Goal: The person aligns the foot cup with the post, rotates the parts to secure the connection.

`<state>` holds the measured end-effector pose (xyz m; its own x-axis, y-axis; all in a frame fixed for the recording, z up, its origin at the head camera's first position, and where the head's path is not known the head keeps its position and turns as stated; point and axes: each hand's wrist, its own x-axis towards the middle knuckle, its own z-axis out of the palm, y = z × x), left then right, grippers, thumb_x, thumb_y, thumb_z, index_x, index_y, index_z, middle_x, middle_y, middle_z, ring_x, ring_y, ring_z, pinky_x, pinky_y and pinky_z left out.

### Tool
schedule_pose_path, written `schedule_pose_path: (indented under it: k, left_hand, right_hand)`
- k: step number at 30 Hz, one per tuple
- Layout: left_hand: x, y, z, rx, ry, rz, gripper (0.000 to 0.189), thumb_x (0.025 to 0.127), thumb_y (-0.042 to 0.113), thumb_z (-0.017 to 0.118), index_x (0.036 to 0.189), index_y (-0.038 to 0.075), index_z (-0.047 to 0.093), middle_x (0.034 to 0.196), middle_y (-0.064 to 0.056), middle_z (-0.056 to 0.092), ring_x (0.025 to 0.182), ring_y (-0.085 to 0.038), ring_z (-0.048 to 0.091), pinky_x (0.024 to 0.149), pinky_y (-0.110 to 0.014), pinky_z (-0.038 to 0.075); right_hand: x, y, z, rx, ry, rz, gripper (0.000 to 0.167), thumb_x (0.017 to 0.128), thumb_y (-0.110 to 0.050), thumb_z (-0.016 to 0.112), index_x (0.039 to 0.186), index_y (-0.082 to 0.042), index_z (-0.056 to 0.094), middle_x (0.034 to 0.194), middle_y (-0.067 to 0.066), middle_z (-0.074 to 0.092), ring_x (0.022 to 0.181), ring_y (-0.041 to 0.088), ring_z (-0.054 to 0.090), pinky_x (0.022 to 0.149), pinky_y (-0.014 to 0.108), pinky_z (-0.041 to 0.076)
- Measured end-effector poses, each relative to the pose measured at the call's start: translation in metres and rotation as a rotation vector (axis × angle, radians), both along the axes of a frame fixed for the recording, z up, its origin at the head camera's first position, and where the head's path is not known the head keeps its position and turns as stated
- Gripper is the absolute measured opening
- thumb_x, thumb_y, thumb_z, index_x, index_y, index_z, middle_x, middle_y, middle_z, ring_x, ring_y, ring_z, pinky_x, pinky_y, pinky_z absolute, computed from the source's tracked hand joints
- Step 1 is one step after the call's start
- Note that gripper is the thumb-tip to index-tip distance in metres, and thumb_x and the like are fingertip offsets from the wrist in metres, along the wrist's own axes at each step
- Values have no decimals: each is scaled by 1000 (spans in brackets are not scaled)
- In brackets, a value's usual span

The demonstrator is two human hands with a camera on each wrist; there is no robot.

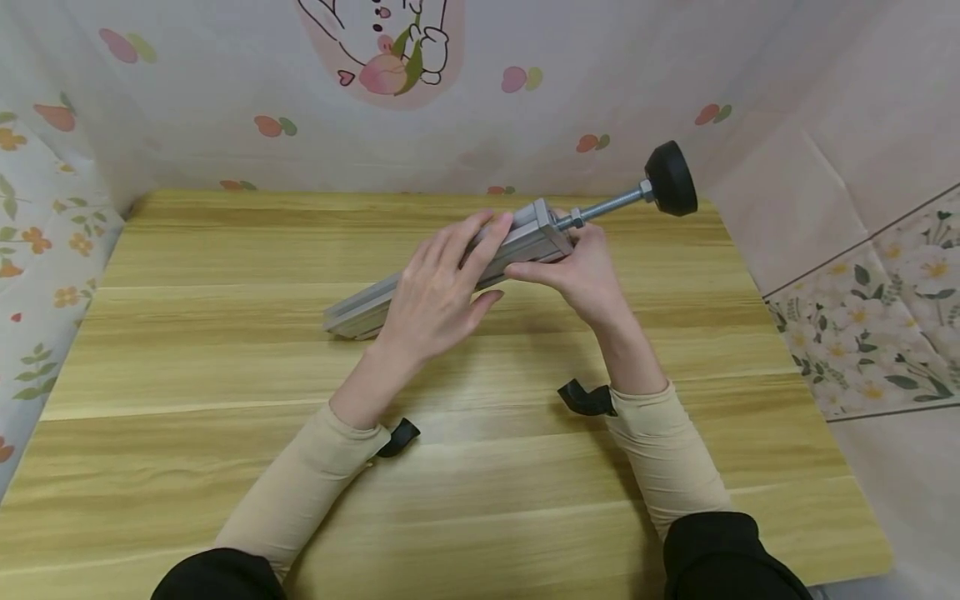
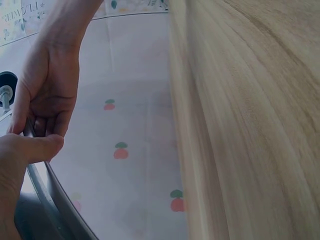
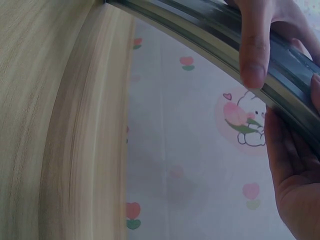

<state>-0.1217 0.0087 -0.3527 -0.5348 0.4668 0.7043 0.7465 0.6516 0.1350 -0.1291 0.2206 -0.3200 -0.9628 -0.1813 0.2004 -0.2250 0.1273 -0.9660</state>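
Note:
A grey aluminium profile [image 1: 367,308] with slotted sides is held at a slant above the table, its left end low by the tabletop and its right end raised. From the right end sticks a threaded rod [image 1: 611,205] with nuts, tipped by a black levelling foot [image 1: 672,179]. My left hand [image 1: 438,287] grips the profile's middle, fingers laid over the top and thumb on the near side. Close to the rod end, my right hand [image 1: 588,275] holds the profile from below, thumb along the near side. In the right wrist view, the left hand's thumb [image 3: 254,65] lies across the profile.
A wood-grain table [image 1: 225,467] lies under both arms. Behind it hangs a white printed curtain [image 1: 420,150], with floral cloth [image 1: 45,250] on the left and a panelled wall [image 1: 862,333] on the right. Black wrist mounts [image 1: 587,398] stick out from the sleeves.

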Motion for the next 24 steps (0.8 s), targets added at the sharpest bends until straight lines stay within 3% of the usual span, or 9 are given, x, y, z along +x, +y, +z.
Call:
schedule_pose_path:
  k: [13,19,24]
  left_hand:
    - [-2,4,-4,29,59,53,84,85,27,84,155,17,40,149,-13,52,118,-31,61,92,-46,59]
    - [-4,6,-6,40,96,61,71,93,20,73,155,18,39,147,-13,54,110,-31,63,85,-43,59]
    - [-5,6,-6,46,133,71,72,90,13,71,154,18,39,145,-11,56,104,-30,65,79,-41,59]
  right_hand:
    - [0,-2,2,9,3,-10,43,76,-2,88,116,-6,73,108,-1,75,99,16,73,84,26,60]
    - [1,-2,2,6,3,-6,43,76,0,87,117,-7,73,108,-1,75,99,17,73,84,26,60]
    - [2,-2,3,2,-3,0,44,76,1,86,117,-7,72,109,-2,75,99,17,73,84,26,61]
